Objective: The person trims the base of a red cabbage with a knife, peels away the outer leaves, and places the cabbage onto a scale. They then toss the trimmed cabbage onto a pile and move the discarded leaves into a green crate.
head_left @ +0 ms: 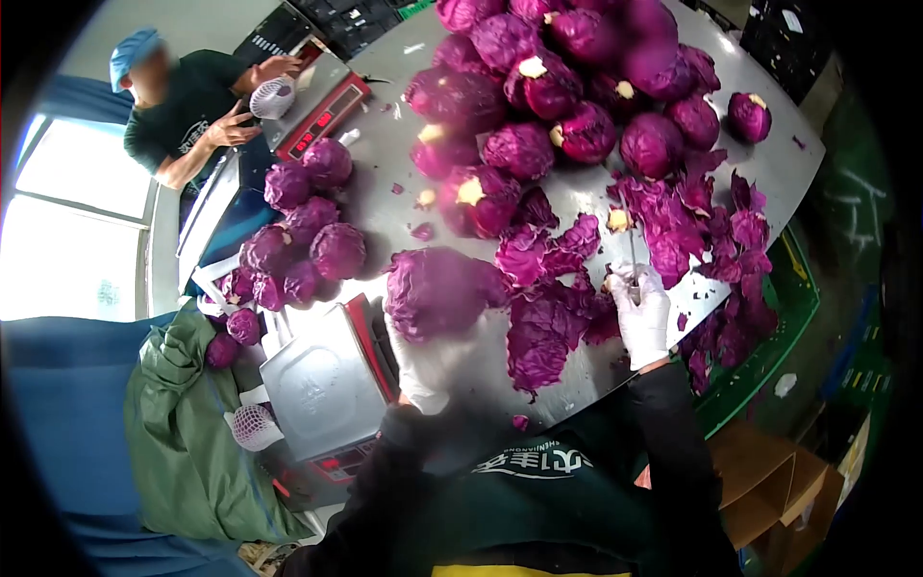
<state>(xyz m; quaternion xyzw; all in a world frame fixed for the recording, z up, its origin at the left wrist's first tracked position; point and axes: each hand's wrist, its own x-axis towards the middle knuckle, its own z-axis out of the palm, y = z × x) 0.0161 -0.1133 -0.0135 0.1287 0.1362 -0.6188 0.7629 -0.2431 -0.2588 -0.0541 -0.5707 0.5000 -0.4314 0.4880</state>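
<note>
My left hand (419,363), in a white glove, is closed around the near side of a red cabbage (433,293) with a loose outer leaf at its right. The lens blurs part of that cabbage. In its own white glove, my right hand (642,315) grips a knife (632,248), whose thin blade points away from me. A pale cut stem piece (618,221) lies by the blade's tip. Between my hands, peeled purple leaves (540,337) are spread on the metal table (452,389). More torn leaves (670,231) lie beyond my right hand.
Red cabbages (519,149) are heaped at the back; trimmed ones (308,221) sit at the left. A weighing scale (327,385) stands near my left arm. A green crate (745,389) catches leaves off the right edge. Across the table, a person (197,115) holds a netted item beside another scale (322,111).
</note>
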